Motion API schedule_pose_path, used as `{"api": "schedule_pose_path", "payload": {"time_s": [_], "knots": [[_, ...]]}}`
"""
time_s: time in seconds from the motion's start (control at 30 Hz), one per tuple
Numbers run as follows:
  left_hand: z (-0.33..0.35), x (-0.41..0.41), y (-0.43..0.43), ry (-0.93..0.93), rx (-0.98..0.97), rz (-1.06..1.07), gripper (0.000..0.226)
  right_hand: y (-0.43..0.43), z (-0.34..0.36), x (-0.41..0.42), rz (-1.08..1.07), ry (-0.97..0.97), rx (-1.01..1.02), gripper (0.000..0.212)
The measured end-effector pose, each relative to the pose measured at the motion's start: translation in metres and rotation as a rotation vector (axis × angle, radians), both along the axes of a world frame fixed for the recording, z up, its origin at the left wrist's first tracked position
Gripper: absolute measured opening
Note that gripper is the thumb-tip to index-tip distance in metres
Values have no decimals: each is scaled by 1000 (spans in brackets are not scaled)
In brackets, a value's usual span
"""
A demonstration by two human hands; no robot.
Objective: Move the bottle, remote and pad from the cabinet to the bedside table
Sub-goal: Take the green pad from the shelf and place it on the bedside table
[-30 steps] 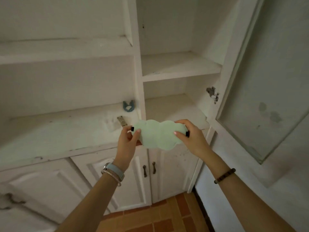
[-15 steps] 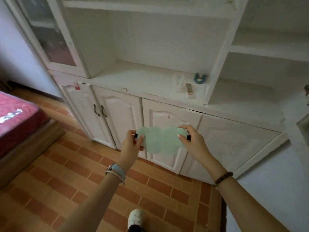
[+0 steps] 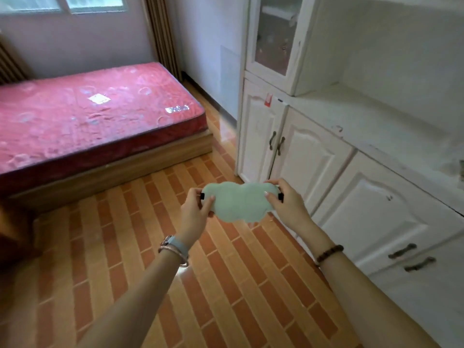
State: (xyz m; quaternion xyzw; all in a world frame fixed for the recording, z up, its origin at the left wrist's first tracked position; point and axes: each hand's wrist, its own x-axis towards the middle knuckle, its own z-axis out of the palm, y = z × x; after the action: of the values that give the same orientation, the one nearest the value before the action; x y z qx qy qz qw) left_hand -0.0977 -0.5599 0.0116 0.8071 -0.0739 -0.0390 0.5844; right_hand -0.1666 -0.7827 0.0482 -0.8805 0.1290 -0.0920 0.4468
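Observation:
A pale green, cloud-shaped pad [image 3: 238, 203] hangs in the air in front of me, above the brick-pattern floor. My left hand [image 3: 195, 209] pinches its left end and my right hand [image 3: 286, 207] pinches its right end, each by a small black tab. The white cabinet [image 3: 326, 156] stands to my right, its open shelf running along the right side of the view. No bottle, remote or bedside table shows in this view.
A bed with a red mattress [image 3: 88, 114] on a wooden base fills the left. A dark brown piece of furniture [image 3: 12, 234] shows at the far left edge. The orange tiled floor [image 3: 125, 247] lies between bed and cabinet. A window and curtain are behind the bed.
My view has swung left, away from the cabinet shelves toward the bed. Both hands keep hold of the pad, which has come away from the cabinet with me.

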Motion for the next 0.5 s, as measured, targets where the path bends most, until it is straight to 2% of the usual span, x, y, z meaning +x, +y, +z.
{"api": "schedule_pose_path", "payload": {"time_s": [0.27,0.5], "knots": [[-13,27,201,45,-10,216,19,188,-13,90,286,-5,-31,25],[-14,44,335,65,-19,407,23,326,-18,147,445,-17,-74,25]]}}
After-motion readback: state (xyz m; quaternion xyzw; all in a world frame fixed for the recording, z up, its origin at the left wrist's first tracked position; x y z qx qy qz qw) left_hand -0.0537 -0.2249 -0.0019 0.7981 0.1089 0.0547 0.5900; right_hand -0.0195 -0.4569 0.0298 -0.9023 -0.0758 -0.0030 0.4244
